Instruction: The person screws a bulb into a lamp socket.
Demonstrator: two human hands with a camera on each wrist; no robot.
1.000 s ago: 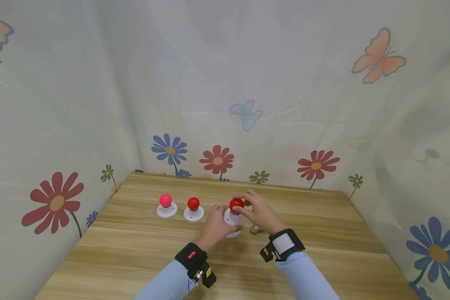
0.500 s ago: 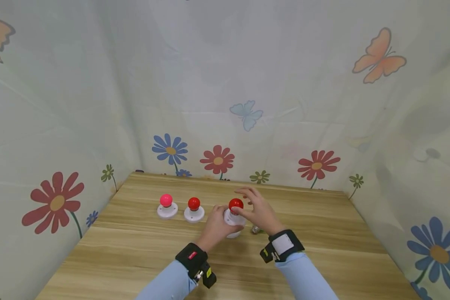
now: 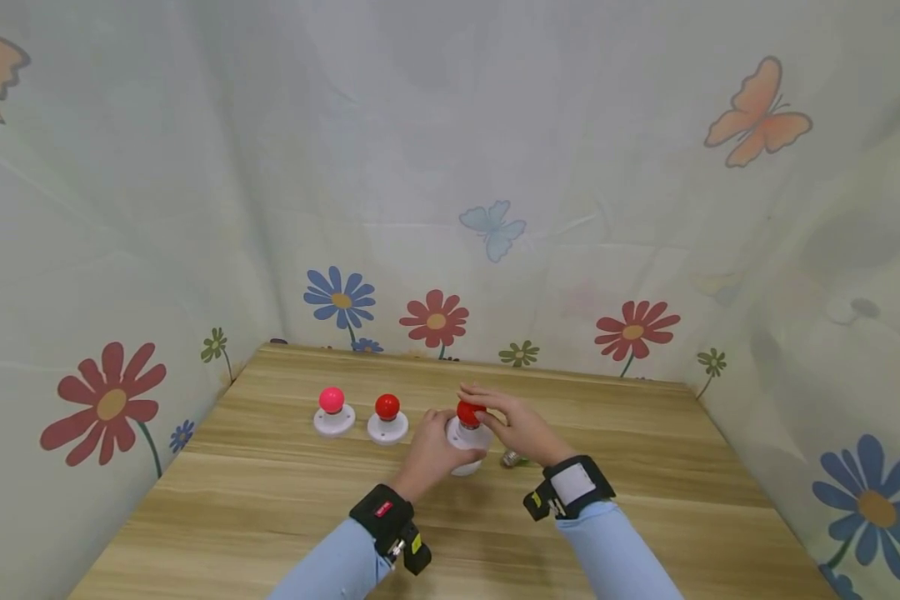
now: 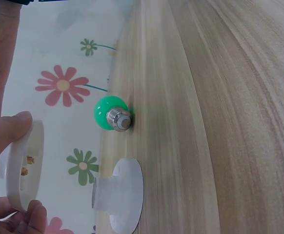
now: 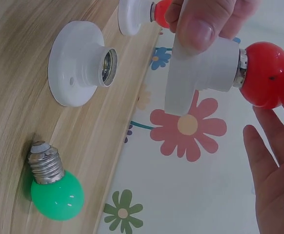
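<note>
My left hand [image 3: 431,454] grips a white lamp holder [image 5: 215,70] by its round base, raised off the table; its underside faces the left wrist view. A red light bulb [image 5: 269,73] sits in that holder's socket, with a strip of metal thread showing. The fingers of my right hand [image 3: 521,427] lie over the far side of the bulb and the thumb is at its near side, pinching it. Below stands another white lamp holder [image 5: 73,63] with an open socket. A green light bulb [image 5: 59,195] lies on the table near it, metal screw base bare.
To the left on the wooden table [image 3: 270,517] stand two white holders, one with a pink bulb [image 3: 332,400], the other with a red bulb [image 3: 387,407]. A flower-printed curtain [image 3: 390,200] hangs round the table's back and sides.
My right fingers lifted off the red bulb half a second ago, the thumb staying near, and have now come back down over it. The left hand and holder have stayed in place.
</note>
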